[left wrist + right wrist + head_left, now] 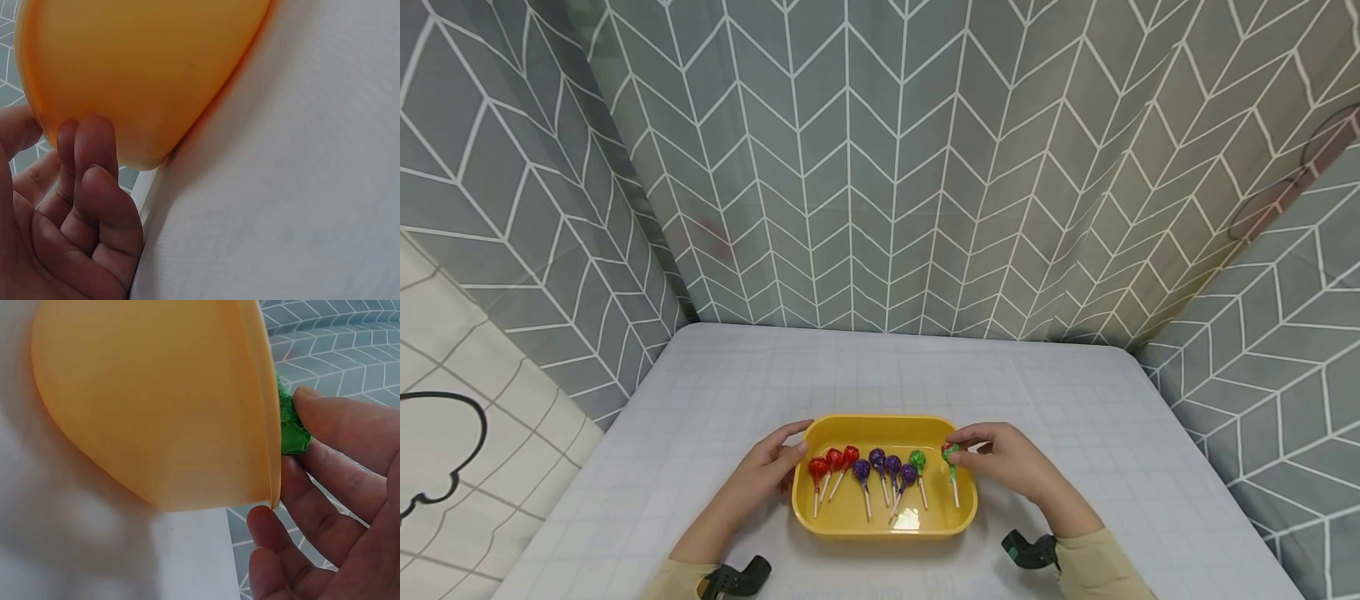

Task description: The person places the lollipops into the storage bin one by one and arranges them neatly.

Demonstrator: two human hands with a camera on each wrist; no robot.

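A yellow tray (887, 523) holds several lollipops with white sticks. On its left side lie three red lollipops (834, 458); purple lollipops (861, 471) fill the middle, and a green lollipop (917, 460) lies right of them. My left hand (767, 463) grips the tray's left end, thumb at the rim and fingers against the outer wall (144, 81). At the right end, my right hand (1011, 460) pinches another green lollipop (952, 457) by its wrapped head, its stick pointing toward me. In the right wrist view, the green wrapper (294, 428) shows between thumb and fingers, just past the rim.
The tray stands on a table with a pale cloth (880, 375), near its front. Grey patterned curtains (865, 167) hang behind and at both sides. Black wrist cameras (741, 577) are strapped on both wrists.
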